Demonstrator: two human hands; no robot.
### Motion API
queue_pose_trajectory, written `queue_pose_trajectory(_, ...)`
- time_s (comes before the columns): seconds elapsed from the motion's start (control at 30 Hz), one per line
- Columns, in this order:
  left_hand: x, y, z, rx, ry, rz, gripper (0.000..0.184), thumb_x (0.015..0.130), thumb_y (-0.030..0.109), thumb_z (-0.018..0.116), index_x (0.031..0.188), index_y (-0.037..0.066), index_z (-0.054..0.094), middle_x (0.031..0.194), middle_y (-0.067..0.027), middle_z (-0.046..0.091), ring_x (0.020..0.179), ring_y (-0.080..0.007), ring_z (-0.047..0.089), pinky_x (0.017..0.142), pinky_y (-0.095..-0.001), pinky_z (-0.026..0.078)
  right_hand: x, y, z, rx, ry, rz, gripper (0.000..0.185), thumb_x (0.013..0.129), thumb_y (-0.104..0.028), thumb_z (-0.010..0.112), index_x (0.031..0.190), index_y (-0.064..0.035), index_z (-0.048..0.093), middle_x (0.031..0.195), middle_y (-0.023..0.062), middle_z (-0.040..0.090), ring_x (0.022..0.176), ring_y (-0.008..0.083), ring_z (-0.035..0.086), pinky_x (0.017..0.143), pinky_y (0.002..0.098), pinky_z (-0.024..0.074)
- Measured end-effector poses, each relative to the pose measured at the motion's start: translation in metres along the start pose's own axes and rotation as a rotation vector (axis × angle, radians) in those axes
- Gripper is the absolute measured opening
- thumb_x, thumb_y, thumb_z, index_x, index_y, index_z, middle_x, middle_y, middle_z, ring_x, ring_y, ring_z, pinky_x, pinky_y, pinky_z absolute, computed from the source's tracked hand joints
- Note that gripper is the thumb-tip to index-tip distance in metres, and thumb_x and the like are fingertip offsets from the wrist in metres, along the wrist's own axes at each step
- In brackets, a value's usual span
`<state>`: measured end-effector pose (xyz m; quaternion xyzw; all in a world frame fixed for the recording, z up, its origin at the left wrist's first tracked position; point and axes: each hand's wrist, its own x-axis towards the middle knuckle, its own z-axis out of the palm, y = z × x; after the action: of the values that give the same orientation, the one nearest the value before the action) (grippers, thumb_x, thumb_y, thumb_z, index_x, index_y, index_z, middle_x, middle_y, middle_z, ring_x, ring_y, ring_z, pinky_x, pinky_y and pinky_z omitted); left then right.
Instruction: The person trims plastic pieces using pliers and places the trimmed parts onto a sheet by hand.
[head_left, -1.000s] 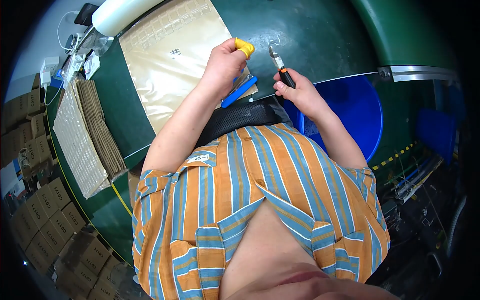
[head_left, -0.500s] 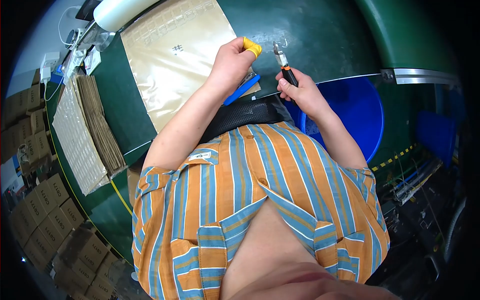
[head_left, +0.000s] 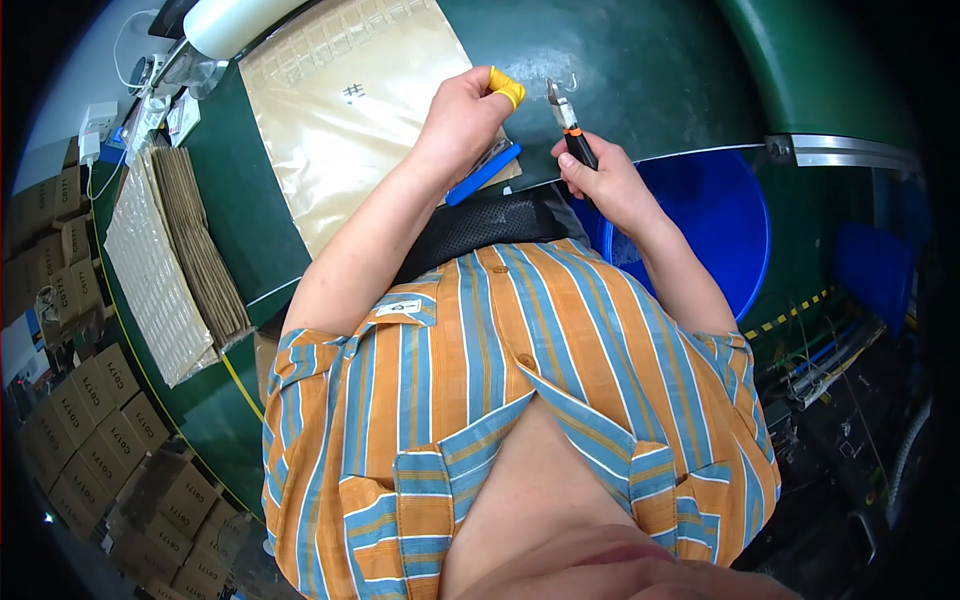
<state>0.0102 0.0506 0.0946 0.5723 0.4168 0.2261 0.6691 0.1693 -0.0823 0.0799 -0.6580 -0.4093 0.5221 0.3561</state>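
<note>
My right hand point(head_left: 609, 176) is wrapped round the black-and-orange handles of a pair of cutting pliers point(head_left: 580, 148). Their metal jaws point away from me over the green tabletop. Yellow coverings sit on the fingertips of my left hand point(head_left: 462, 118), whose fingers are pinched together; anything between them is too small or hidden to make out. Under that wrist lies a blue bar-shaped object point(head_left: 484, 176), partly over a beige sheet point(head_left: 345, 150) covered with clear plastic. A small pale curved mark or scrap point(head_left: 573, 80) shows beside the plier tips.
Below the table edge, to the right, stands a blue bin point(head_left: 725, 215). A stack of cardboard dividers point(head_left: 195, 240) lies at the left, with a white roll point(head_left: 235, 22) at the back. Several cartons point(head_left: 90, 405) are piled at far left. A metal rail point(head_left: 850, 151) runs at right.
Both hands stay almost in place, with my left hand shifting very slightly. The pliers remain in my right hand, their jaws a touch lower. Nothing has been let go.
</note>
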Motion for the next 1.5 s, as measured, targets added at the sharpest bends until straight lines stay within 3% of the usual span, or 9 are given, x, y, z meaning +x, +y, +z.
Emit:
queue_pose_trajectory(0.07, -0.001, 0.003, 0.000, 0.004, -0.003, -0.006, 0.016, 0.086, 0.010, 0.059, 0.097, 0.000, 0.065, 0.074, 0.0045, 0.055, 0.061, -0.0030, 0.041, 0.053, -0.0212, 0.032, 0.000, 0.000, 0.000, -0.016, 0.006, 0.001, 0.025, 0.094, -0.026, 0.059, 0.103, -0.0026, 0.058, 0.072, -0.0016, 0.051, 0.064, 0.0078, 0.048, 0.060, 0.0247, 0.0425)
queue_pose_trajectory(0.13, -0.002, 0.003, 0.001, 0.009, -0.006, -0.012, 0.016, 0.086, 0.009, 0.058, 0.097, 0.000, 0.065, 0.074, 0.0041, 0.055, 0.061, -0.0031, 0.041, 0.053, -0.0213, 0.032, 0.002, 0.003, 0.000, 0.009, 0.026, 0.022, 0.022, 0.092, -0.026, 0.059, 0.091, -0.0037, 0.057, 0.064, -0.0015, 0.053, 0.058, 0.0081, 0.049, 0.056, 0.0276, 0.0417)
queue_pose_trajectory(0.33, 0.000, 0.000, 0.002, 0.034, -0.013, -0.030, 0.017, 0.084, 0.007, 0.056, 0.097, -0.001, 0.065, 0.072, 0.0038, 0.054, 0.059, -0.0033, 0.040, 0.052, -0.0214, 0.032, 0.002, 0.005, 0.002, 0.111, 0.009, 0.048, 0.023, 0.096, -0.026, 0.057, 0.088, -0.0048, 0.052, 0.060, -0.0039, 0.046, 0.052, 0.0059, 0.042, 0.049, 0.0251, 0.0360)
queue_pose_trajectory(0.63, 0.006, -0.010, 0.005, 0.035, -0.004, -0.061, 0.021, 0.085, 0.004, 0.055, 0.101, -0.002, 0.065, 0.075, 0.0028, 0.058, 0.060, -0.0032, 0.043, 0.051, -0.0216, 0.033, 0.001, 0.009, 0.001, 0.143, -0.006, 0.060, 0.022, 0.096, -0.025, 0.056, 0.085, -0.0062, 0.050, 0.060, -0.0045, 0.044, 0.051, 0.0056, 0.041, 0.047, 0.0247, 0.0355)
queue_pose_trajectory(0.7, 0.008, -0.014, 0.005, 0.013, 0.010, -0.056, 0.010, 0.082, 0.005, 0.059, 0.087, -0.002, 0.064, 0.071, -0.0023, 0.059, 0.063, -0.0080, 0.049, 0.055, -0.0264, 0.041, 0.002, 0.012, 0.001, 0.145, -0.006, 0.062, 0.022, 0.096, -0.024, 0.056, 0.085, -0.0063, 0.050, 0.060, -0.0045, 0.043, 0.051, 0.0056, 0.041, 0.047, 0.0247, 0.0355)
queue_pose_trajectory(0.83, 0.009, -0.017, 0.006, 0.017, 0.017, -0.050, 0.010, 0.082, 0.006, 0.060, 0.088, -0.002, 0.064, 0.072, -0.0025, 0.059, 0.063, -0.0081, 0.049, 0.055, -0.0265, 0.041, 0.002, 0.013, 0.000, 0.146, -0.004, 0.072, 0.023, 0.096, -0.024, 0.056, 0.084, -0.0064, 0.049, 0.060, -0.0044, 0.043, 0.050, 0.0057, 0.041, 0.046, 0.0247, 0.0354)
queue_pose_trajectory(0.9, 0.007, -0.015, 0.007, 0.037, -0.002, -0.063, 0.022, 0.085, 0.004, 0.053, 0.103, -0.003, 0.065, 0.078, 0.0020, 0.059, 0.061, -0.0034, 0.044, 0.053, -0.0215, 0.034, 0.003, 0.014, 0.000, 0.148, -0.006, 0.069, 0.023, 0.096, -0.024, 0.056, 0.083, -0.0064, 0.049, 0.060, -0.0043, 0.043, 0.050, 0.0058, 0.041, 0.046, 0.0248, 0.0353)
queue_pose_trajectory(1.33, 0.005, -0.016, 0.007, 0.019, 0.001, -0.060, 0.018, 0.085, 0.005, 0.053, 0.099, -0.002, 0.064, 0.070, 0.0036, 0.053, 0.054, -0.0033, 0.040, 0.047, -0.0218, 0.030, 0.004, 0.015, 0.002, 0.219, -0.021, 0.108, 0.023, 0.096, -0.022, 0.057, 0.081, -0.0072, 0.047, 0.060, -0.0040, 0.043, 0.050, 0.0059, 0.040, 0.045, 0.0250, 0.0335)
queue_pose_trajectory(1.5, -0.001, -0.005, 0.008, -0.113, -0.009, -0.169, 0.015, 0.088, 0.005, 0.053, 0.099, -0.001, 0.061, 0.068, 0.0024, 0.050, 0.053, -0.0037, 0.039, 0.046, -0.0194, 0.029, 0.003, 0.015, 0.003, 0.267, -0.018, 0.093, 0.022, 0.096, -0.023, 0.057, 0.083, -0.0071, 0.049, 0.061, -0.0037, 0.043, 0.051, 0.0063, 0.041, 0.047, 0.0246, 0.0350)
